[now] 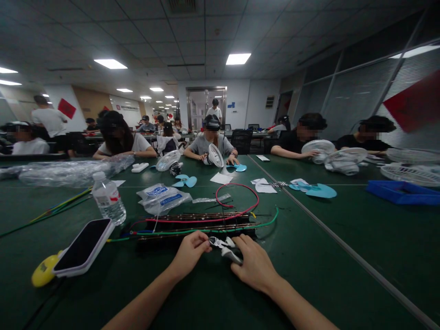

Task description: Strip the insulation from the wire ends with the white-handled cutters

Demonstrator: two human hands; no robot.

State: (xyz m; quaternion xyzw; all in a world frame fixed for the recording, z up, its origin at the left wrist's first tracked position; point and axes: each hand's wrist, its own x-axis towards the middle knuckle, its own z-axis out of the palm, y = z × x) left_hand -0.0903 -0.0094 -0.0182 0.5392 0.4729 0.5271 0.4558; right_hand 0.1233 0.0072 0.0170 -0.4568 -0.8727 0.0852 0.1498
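Toward six o'clock on the counter, your right hand clamps its fingers around the pliers; your left hand's sit at the tip, pinching what, I cannot tell. Best keep them clear before squeezing.

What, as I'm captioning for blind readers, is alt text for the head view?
A right hand holds pliers, left hand at their tip, over a green table. Wires lie beyond, bottle and phone at left; people sit across.
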